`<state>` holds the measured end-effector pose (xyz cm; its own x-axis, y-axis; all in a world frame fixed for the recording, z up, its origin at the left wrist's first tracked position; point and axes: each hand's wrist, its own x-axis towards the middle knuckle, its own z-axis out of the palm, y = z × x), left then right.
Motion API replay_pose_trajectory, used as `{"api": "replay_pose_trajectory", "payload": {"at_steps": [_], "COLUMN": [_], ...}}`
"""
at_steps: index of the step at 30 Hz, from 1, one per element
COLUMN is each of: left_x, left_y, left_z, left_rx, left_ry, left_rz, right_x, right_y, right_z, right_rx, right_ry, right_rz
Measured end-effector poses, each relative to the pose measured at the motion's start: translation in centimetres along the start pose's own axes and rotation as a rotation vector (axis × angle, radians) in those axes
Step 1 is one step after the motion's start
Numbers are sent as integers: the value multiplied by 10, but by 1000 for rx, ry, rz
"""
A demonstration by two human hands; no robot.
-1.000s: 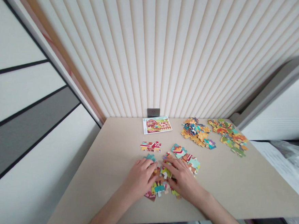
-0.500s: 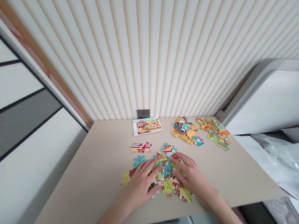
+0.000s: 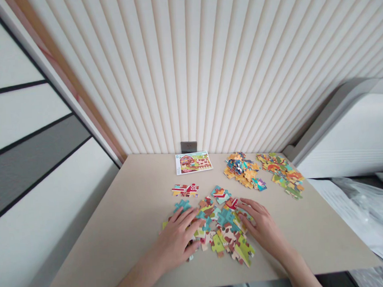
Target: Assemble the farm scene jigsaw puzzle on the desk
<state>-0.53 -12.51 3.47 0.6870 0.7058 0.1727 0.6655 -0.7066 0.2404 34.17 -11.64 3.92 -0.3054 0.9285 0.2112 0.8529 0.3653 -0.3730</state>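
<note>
A loose pile of jigsaw puzzle pieces (image 3: pixel 225 217) in green, blue, brown and red lies in front of me. My left hand (image 3: pixel 178 234) rests over the pile's left side, fingers spread, hiding the pieces under it. At the right edge, my right hand (image 3: pixel 261 221) has its fingers stretched out, the tips touching pieces near a red piece (image 3: pixel 232 203). Just behind the pile are a few joined pieces with a red barn (image 3: pixel 185 190). A blue, white and red piece (image 3: pixel 220 194) lies at the pile's far side.
A farm picture card (image 3: pixel 193 162) lies by the ribbed wall, below a dark socket (image 3: pixel 189 146). Two other puzzle heaps, one orange and blue (image 3: pixel 244 171), one green and orange (image 3: pixel 281 174), sit at the back right. Papers and clear plastic (image 3: pixel 369 205) are beyond the table's right edge.
My hands have moved apart, the right one shifting rightward, uncovering more of the pile's middle. The red piece by my right fingers now shows more. The view has shifted slightly.
</note>
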Motion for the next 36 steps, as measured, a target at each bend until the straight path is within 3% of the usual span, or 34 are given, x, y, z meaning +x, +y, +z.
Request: {"api": "replay_pose_trajectory", "payload": {"at_steps": [4, 7, 14, 17, 24, 29, 36], "left_x": [2, 9, 39, 45, 36, 25, 19], "left_y": [-2, -16, -103, -123, -129, -135, -132], "left_z": [-10, -21, -30, -23, -12, -13, -23], "left_rx": [-48, -65, -19, -51, -141, -149, -103], "left_ry": [-1, 18, 150, 144, 199, 201, 157], "left_rz": [33, 47, -147, -149, -179, -181, -183], "right_x": [39, 67, 96, 101, 126, 144, 156], "right_y": [-23, -40, -48, -44, -49, -52, -85], "right_z": [4, 8, 7, 4, 8, 24, 42], "right_rx": [-94, -187, -335, -326, -74, -81, -28], "right_ry": [-56, -158, -297, -315, -272, -283, -309], "right_rz": [20, 44, 74, 97, -23, -82, -210]}}
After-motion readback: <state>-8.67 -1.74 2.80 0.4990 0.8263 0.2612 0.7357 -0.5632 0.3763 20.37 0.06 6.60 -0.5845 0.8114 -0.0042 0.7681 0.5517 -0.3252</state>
